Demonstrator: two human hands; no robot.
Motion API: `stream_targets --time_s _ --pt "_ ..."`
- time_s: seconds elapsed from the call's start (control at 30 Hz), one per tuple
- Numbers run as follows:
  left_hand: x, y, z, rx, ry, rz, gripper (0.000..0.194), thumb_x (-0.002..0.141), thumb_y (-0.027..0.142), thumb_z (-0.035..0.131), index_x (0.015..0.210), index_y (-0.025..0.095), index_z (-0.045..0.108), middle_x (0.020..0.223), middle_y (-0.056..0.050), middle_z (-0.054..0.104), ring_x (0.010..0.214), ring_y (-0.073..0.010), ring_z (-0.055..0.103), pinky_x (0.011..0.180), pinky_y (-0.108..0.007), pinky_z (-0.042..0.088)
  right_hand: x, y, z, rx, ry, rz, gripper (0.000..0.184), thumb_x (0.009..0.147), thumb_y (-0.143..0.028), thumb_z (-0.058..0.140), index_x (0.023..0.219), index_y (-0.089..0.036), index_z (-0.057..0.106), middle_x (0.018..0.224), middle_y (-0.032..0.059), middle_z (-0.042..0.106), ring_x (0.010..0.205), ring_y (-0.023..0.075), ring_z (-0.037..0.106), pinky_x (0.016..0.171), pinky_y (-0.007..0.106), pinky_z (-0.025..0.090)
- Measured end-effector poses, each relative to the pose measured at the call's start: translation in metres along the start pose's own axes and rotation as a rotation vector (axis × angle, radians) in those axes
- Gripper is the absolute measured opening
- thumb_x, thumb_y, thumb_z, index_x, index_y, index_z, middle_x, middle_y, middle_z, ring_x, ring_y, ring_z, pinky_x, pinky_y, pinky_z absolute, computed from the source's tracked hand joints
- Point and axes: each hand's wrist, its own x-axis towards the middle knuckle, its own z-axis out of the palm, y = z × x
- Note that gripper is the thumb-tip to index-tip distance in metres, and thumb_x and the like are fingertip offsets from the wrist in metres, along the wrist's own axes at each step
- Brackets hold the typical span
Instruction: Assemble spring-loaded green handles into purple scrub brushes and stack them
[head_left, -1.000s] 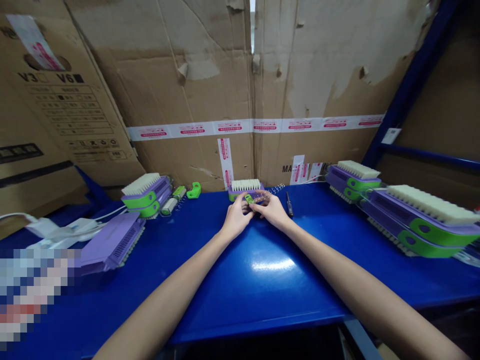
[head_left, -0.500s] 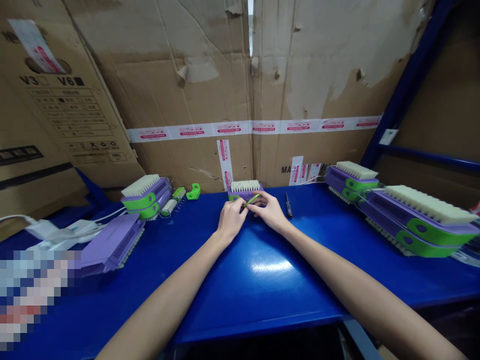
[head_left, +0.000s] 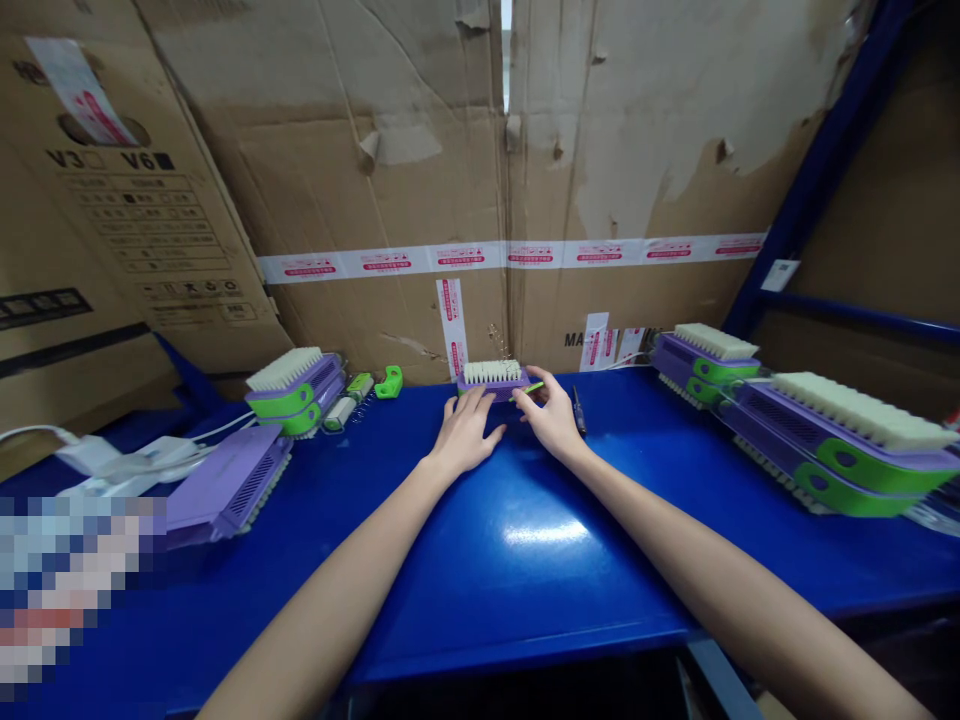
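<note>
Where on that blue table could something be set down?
The table is bare between the left hand, the right hand and its front edge, and from the screwdriver to the brush blocks on the right. The left is crowded: purple blocks, green clip, white plugs.

Probably a workshop: a screwdriver (head_left: 579,411) lies just right of the right hand (head_left: 553,415), purple-green brush units (head_left: 780,412) stand stacked farther right, and taped cardboard (head_left: 360,200) rises beyond it.

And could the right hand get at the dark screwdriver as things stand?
Probably yes: the dark screwdriver lies close beside the right hand, with nothing visible between them. That hand holds a small green piece, though, so it may need freeing first.
</note>
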Motion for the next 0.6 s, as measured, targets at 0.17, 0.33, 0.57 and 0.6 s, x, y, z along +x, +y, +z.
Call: stream_targets --time_s 0.17,0.33,0.57,0.6 --pt "0.000 -0.005 -0.003 0.090 -0.097 -0.029 0.057 0.086 0.045 0.048 0.135 0.017 0.040 0.144 -0.015 0.040 0.134 -0.0299 0.033 0.109 -0.057 0.019 0.003 0.002 -0.007 -0.064 0.056 0.000 0.057 0.079 -0.041 0.057 0.129 -0.016 0.046 0.078 0.0028 0.062 0.068 0.0183 0.062 0.062 0.034 0.054" --pt "0.004 0.001 -0.016 0.267 0.026 0.015 0.049 0.087 0.044 0.046 0.123 0.010 0.050 0.114 -0.019 0.060 0.109 -0.0321 0.052 0.095 -0.050 0.034 0.007 0.005 -0.012 -0.115 0.098 -0.009 0.058 0.079 -0.041 0.055 0.131 -0.016 0.045 0.077 0.0016 0.059 0.068 0.0177 0.060 0.064 0.034 0.052" --pt "0.005 -0.007 -0.030 0.358 0.133 -0.031 0.080 0.071 0.068 0.056 0.124 0.008 0.050 0.116 -0.023 0.055 0.106 -0.0364 0.049 0.090 -0.046 0.034 0.006 0.004 -0.013 -0.125 0.103 -0.002 0.058 0.079 -0.039 0.053 0.132 -0.018 0.044 0.072 -0.0007 0.057 0.064 0.0162 0.056 0.062 0.032 0.050" --pt "0.005 -0.011 -0.029 0.350 0.108 -0.029 0.081 0.070 0.069 0.057 0.124 0.009 0.050 0.116 -0.022 0.056 0.107 -0.0363 0.049 0.092 -0.047 0.033 0.006 0.003 -0.013 -0.126 0.104 0.001 0.057 0.080 -0.039 0.052 0.132 -0.018 0.044 0.072 -0.0009 0.057 0.063 0.0158 0.056 0.061 0.031 0.050"
